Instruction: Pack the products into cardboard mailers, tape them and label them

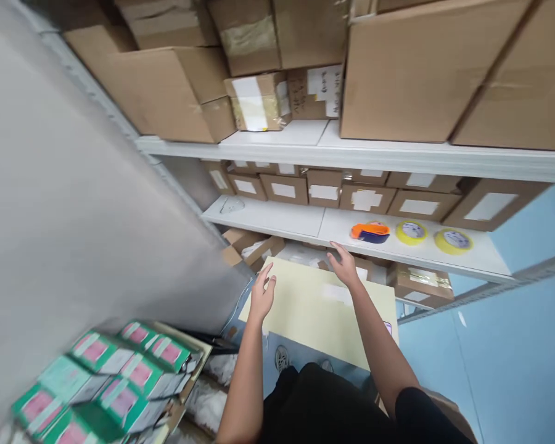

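Note:
Both of my hands are held out over a pale yellow tabletop (305, 308). On the left, my left hand (263, 293) has its fingers apart and holds nothing; it is nearest the table's left end. My right hand (343, 265) is likewise empty, thumb and fingers spread, near the table's far edge and below the shelf front. A white patch (337, 293) shows on the tabletop beside the right wrist. Partly hidden behind my right forearm is a phone-like object (387, 327) at the table's right side.
A white shelf (282, 217) ahead carries tape dispenser-like orange and blue item (370, 232), yellow tape rolls (411, 232) and several labelled cardboard boxes (324, 187). Larger cartons (393, 80) fill the shelf above. Green and pink boxes (134, 373) are stacked at lower left, beside a grey wall (74, 216).

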